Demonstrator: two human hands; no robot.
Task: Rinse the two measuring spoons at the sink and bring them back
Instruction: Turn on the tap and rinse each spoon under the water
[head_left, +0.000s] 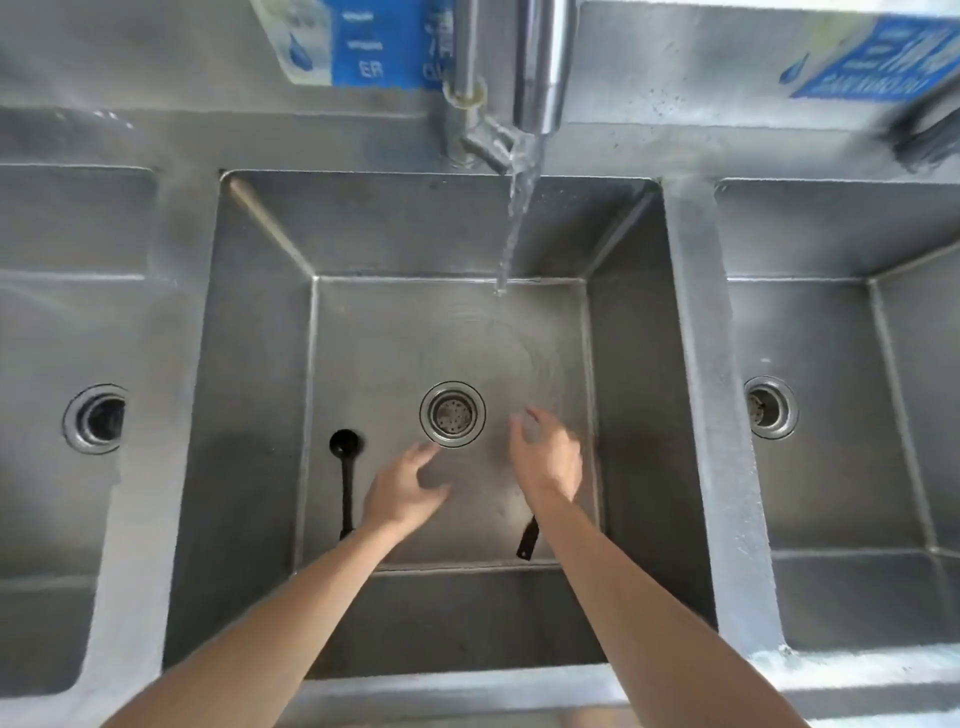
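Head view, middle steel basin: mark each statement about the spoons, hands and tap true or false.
1. Water runs from the chrome tap spout. True.
2. The left hand holds the black plastic measuring spoon. False: the spoon lies on the basin floor beside it, untouched.
3. The right hand is empty, fingers loose. True.
4. Both spoons lie in the left basin. False: both lie in the middle stainless steel basin, the second black spoon handle showing under the right forearm.
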